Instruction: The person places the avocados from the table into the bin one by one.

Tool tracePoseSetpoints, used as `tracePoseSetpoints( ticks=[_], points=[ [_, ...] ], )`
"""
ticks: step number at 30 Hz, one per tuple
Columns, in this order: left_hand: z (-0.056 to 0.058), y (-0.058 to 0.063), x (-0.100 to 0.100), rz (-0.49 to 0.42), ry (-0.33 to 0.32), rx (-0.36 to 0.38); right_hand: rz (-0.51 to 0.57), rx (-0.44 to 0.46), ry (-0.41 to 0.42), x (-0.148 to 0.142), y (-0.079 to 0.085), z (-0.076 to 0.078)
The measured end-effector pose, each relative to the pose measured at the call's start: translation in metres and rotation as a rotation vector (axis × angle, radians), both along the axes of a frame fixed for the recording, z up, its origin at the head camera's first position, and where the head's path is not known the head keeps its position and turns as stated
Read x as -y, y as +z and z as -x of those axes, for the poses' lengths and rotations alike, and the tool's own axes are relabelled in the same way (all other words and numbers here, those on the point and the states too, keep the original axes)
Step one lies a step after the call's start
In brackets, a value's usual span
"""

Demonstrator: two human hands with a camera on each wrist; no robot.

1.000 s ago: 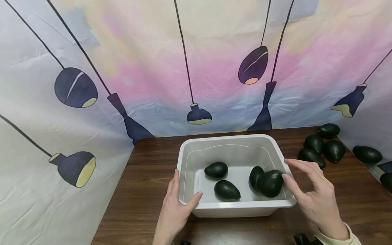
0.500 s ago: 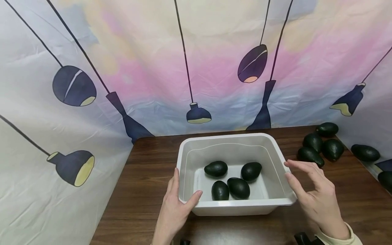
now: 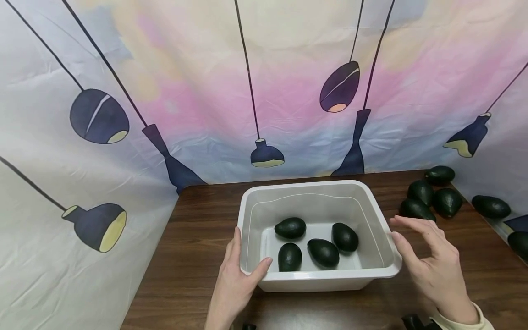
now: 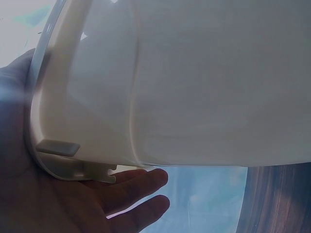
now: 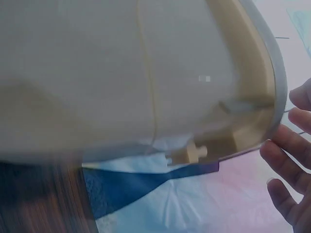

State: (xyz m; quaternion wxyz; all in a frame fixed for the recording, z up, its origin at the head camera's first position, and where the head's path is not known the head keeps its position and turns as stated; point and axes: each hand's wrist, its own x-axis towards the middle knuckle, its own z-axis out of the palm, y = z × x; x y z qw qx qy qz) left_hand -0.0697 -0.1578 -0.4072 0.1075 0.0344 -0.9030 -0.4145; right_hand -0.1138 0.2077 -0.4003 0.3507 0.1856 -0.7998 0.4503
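Several dark green avocados point(image 3: 323, 253) lie apart or lightly touching on the floor of a white plastic bin point(image 3: 317, 276). At the bin's front left corner, my left hand point(image 3: 237, 279) holds the rim, its thumb over the front edge and its fingers along the outer left side. The left wrist view shows the fingers point(image 4: 146, 184) reaching beneath the rim. My right hand point(image 3: 433, 266) is beside the bin's right rim, thumb and fingers spread and holding nothing. In the right wrist view its fingertips are close to the rim; contact is hard to tell.
More avocados point(image 3: 447, 202) sit in a group at the table's back right, and another avocado point(image 3: 491, 206) lies by the right-hand cloth. A cloth backdrop point(image 3: 198, 101) with printed lamps rises behind the brown wooden table point(image 3: 181, 256).
The avocados in the bin have rolled about and spread from the right side toward the middle and left. My right hand has drawn slightly right from the rim; the left keeps its place.
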Motion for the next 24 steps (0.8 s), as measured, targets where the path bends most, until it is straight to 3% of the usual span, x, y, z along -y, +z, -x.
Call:
tracePoseSetpoints(
  ticks=[7, 15, 18, 21, 24],
  points=[
    [0.000, 0.001, 0.000, -0.001, 0.003, -0.008, -0.014, -0.049, -0.088, -0.028, -0.002, 0.009],
    [0.002, 0.003, 0.000, -0.007, 0.002, -0.015, -0.093, 0.071, -0.463, -0.080, 0.000, 0.024],
    [0.003, 0.004, 0.000, -0.001, -0.001, -0.018, -0.025, 0.143, -0.560, -0.111, -0.016, 0.038],
    [0.004, 0.006, 0.000, 0.001, 0.001, -0.018, 0.012, 0.191, -0.654, -0.153, -0.049, 0.061],
    [0.004, 0.006, 0.000, -0.002, 0.003, -0.009, 0.004, 0.240, -0.668, -0.181, -0.067, 0.073]
  ],
)
